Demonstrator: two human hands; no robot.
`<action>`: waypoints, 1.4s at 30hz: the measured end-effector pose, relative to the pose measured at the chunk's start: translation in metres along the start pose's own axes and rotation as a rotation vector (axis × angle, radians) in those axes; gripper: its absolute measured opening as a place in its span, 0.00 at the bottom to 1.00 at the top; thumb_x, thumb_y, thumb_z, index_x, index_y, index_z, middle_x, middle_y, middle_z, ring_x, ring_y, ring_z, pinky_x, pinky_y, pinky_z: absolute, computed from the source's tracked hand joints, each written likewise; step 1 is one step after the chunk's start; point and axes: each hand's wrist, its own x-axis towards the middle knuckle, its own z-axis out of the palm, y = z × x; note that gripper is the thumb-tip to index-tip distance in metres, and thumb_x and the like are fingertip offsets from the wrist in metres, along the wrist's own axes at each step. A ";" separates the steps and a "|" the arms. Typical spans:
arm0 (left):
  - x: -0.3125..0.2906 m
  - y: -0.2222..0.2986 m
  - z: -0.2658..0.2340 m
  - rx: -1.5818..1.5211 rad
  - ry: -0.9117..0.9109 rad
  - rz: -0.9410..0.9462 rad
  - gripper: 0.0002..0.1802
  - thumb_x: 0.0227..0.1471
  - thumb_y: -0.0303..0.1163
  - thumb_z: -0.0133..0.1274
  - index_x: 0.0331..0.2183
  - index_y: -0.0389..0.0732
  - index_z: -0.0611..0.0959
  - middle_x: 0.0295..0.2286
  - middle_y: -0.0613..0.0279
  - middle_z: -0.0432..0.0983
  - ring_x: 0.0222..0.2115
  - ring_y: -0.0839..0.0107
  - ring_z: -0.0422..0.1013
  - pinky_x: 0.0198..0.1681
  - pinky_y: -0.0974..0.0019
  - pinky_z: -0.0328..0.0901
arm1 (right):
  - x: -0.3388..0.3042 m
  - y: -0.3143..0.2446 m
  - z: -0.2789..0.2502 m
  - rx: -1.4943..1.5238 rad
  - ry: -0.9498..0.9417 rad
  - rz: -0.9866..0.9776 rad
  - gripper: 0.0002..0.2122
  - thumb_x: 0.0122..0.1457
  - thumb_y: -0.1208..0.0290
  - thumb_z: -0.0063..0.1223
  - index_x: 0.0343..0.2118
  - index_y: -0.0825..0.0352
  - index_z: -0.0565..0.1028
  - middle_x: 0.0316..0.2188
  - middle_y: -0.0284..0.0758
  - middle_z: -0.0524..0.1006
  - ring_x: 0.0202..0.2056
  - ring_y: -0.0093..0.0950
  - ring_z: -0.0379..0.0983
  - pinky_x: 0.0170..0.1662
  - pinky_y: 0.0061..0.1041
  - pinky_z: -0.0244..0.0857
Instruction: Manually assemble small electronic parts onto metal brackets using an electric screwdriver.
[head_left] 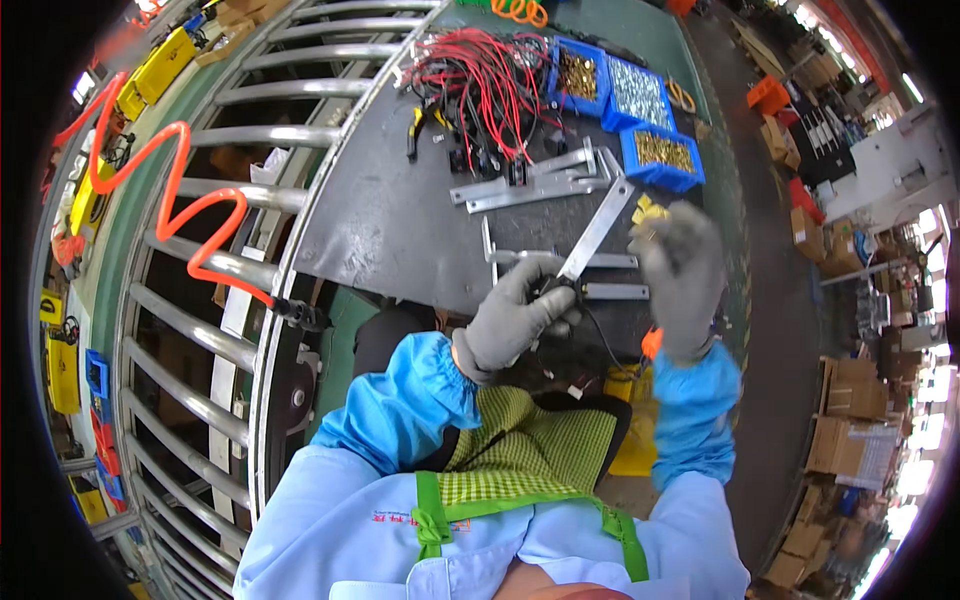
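Observation:
My left hand [512, 318], in a grey glove, is closed round the near end of a flat metal bracket [598, 232]. A small black part with a thin black cable [600, 335] shows at the same fingers. The bracket slants up and to the right. To the right of it my right hand [685, 280], also gloved, is raised and smeared by motion, so its fingers cannot be read. A small yellow thing [648, 210] shows beside its fingertips. More metal brackets [535, 188] lie on the dark table [370, 235], some just beyond my left hand.
Red and black wire bundles [480, 90] lie at the far side. Blue bins hold brass-coloured screws [665, 152] and silver ones [638, 95]. Yellow-handled cutters [415, 130] lie left of the wires. A roller conveyor [240, 265] with an orange coiled hose [175, 200] runs along the left.

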 end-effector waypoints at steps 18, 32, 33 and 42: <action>-0.022 0.001 -0.011 0.450 -0.118 0.121 0.17 0.57 0.32 0.56 0.45 0.34 0.74 0.32 0.60 0.77 0.27 0.76 0.75 0.30 0.72 0.72 | -0.075 -0.023 0.027 -0.788 -0.313 -0.461 0.18 0.51 0.76 0.60 0.47 0.65 0.74 0.33 0.36 0.79 0.35 0.34 0.77 0.39 0.31 0.69; -0.017 0.006 -0.006 -0.055 -0.052 -0.297 0.22 0.59 0.33 0.54 0.51 0.34 0.70 0.39 0.59 0.74 0.34 0.70 0.78 0.33 0.75 0.75 | -0.030 0.030 -0.102 -1.505 -0.627 0.200 0.20 0.51 0.77 0.53 0.49 0.58 0.74 0.53 0.31 0.72 0.59 0.36 0.63 0.54 0.38 0.63; -0.018 0.003 -0.007 -0.066 -0.040 -0.299 0.22 0.59 0.33 0.54 0.51 0.34 0.70 0.39 0.59 0.74 0.34 0.70 0.78 0.33 0.75 0.75 | -0.035 0.055 -0.109 -1.503 -0.645 0.196 0.20 0.51 0.77 0.53 0.49 0.58 0.74 0.53 0.31 0.72 0.59 0.36 0.63 0.54 0.38 0.63; -0.014 -0.005 -0.002 -0.101 -0.039 -0.214 0.20 0.58 0.29 0.53 0.50 0.32 0.70 0.38 0.56 0.74 0.34 0.70 0.78 0.33 0.73 0.76 | -0.058 0.100 -0.146 -0.879 -0.236 -0.206 0.15 0.52 0.79 0.49 0.44 0.61 0.74 0.50 0.36 0.73 0.56 0.35 0.66 0.57 0.39 0.59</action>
